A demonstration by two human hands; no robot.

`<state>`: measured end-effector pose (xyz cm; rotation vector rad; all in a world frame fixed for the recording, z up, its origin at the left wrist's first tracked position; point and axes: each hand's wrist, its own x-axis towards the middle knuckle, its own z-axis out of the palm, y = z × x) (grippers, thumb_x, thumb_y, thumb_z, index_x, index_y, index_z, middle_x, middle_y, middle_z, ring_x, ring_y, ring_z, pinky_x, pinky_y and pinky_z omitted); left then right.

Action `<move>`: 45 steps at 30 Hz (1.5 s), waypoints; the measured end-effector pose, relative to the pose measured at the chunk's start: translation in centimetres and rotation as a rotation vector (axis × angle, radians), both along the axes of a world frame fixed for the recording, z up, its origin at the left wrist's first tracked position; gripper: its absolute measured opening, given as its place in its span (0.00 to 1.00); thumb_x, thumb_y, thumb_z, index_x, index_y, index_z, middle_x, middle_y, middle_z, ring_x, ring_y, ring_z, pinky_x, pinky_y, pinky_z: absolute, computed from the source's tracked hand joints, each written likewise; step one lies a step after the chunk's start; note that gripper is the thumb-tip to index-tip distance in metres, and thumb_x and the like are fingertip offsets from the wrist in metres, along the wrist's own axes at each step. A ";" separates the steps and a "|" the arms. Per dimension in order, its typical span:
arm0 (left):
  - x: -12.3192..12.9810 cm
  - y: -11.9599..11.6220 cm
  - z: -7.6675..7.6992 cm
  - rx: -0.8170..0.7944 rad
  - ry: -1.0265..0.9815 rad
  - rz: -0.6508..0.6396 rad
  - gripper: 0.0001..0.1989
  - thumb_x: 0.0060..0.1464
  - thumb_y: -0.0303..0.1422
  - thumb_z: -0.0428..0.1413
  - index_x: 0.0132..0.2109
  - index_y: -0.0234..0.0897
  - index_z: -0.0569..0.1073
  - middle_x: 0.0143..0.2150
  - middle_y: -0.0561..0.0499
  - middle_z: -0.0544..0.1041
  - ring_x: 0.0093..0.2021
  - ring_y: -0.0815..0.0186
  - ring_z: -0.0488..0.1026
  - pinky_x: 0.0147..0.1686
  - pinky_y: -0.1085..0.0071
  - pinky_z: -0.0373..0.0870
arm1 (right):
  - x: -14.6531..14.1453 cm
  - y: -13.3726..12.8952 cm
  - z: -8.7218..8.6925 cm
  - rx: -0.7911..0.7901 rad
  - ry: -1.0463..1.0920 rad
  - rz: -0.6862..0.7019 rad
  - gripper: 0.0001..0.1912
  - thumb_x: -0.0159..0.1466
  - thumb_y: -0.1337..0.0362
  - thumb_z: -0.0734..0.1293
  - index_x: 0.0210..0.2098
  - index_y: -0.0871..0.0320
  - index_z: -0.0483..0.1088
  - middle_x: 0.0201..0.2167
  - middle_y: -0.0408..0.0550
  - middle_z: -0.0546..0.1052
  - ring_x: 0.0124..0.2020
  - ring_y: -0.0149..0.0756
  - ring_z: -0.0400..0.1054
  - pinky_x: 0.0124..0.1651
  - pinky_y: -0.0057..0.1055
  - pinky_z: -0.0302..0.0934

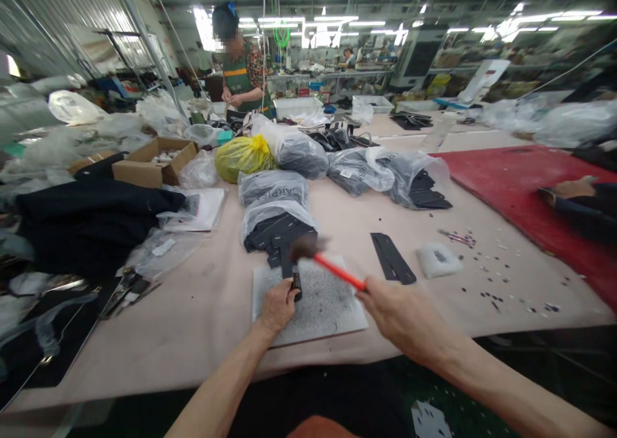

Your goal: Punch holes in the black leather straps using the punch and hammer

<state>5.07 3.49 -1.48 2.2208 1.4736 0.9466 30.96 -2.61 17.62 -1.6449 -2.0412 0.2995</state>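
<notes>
My right hand (393, 309) is wrapped round the red handle of a hammer (340, 272), whose dark head is smeared by motion. Below and left of that head, my left hand (278, 306) grips a short dark punch-like tool (296, 285) held upright. The tool stands over a grey pitted board (332, 303). A black strip (286, 267) reaches onto the board from a stack of black pieces (277, 232) spilling out of a clear plastic bag (274, 197). Whether the tool's tip touches the strip is hidden.
Two black pieces (391, 258) lie right of the board, beside a small white container (438, 259) and scattered small bits (501, 296). Filled bags, one yellow (245, 158), line the back. Dark cloth (91, 226) sits left. Another person (241, 71) stands across the table; someone's arm (578, 193) rests far right.
</notes>
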 end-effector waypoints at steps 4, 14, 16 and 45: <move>-0.1 0.0 0.0 0.010 -0.015 0.003 0.07 0.57 0.27 0.52 0.42 0.39 0.72 0.33 0.49 0.78 0.35 0.61 0.77 0.34 0.67 0.71 | 2.8 0.0 -3.0 -0.234 -0.179 -0.013 0.15 0.66 0.53 0.58 0.28 0.55 0.61 0.20 0.43 0.67 0.20 0.32 0.59 0.24 0.30 0.42; -0.1 0.0 -0.1 -0.025 -0.020 0.006 0.06 0.58 0.28 0.51 0.42 0.38 0.71 0.34 0.48 0.78 0.36 0.60 0.77 0.36 0.67 0.71 | 3.6 6.1 -13.0 -0.340 0.027 -0.352 0.12 0.64 0.61 0.61 0.43 0.61 0.68 0.39 0.58 0.74 0.41 0.45 0.69 0.41 0.37 0.60; 0.0 0.0 -0.1 -0.027 -0.006 0.019 0.06 0.58 0.28 0.51 0.41 0.37 0.71 0.34 0.47 0.78 0.36 0.60 0.77 0.35 0.66 0.71 | 0.6 6.1 -13.3 -0.157 -0.067 -0.181 0.20 0.63 0.62 0.62 0.54 0.60 0.64 0.54 0.61 0.68 0.55 0.49 0.61 0.52 0.43 0.55; -2.9 1.2 -0.2 -0.135 -0.257 0.181 0.09 0.58 0.32 0.51 0.41 0.37 0.75 0.39 0.48 0.80 0.42 0.62 0.77 0.44 0.66 0.73 | -12.5 12.5 -15.7 -0.229 -0.056 -0.077 0.24 0.58 0.60 0.67 0.53 0.56 0.66 0.56 0.54 0.66 0.56 0.49 0.55 0.59 0.49 0.40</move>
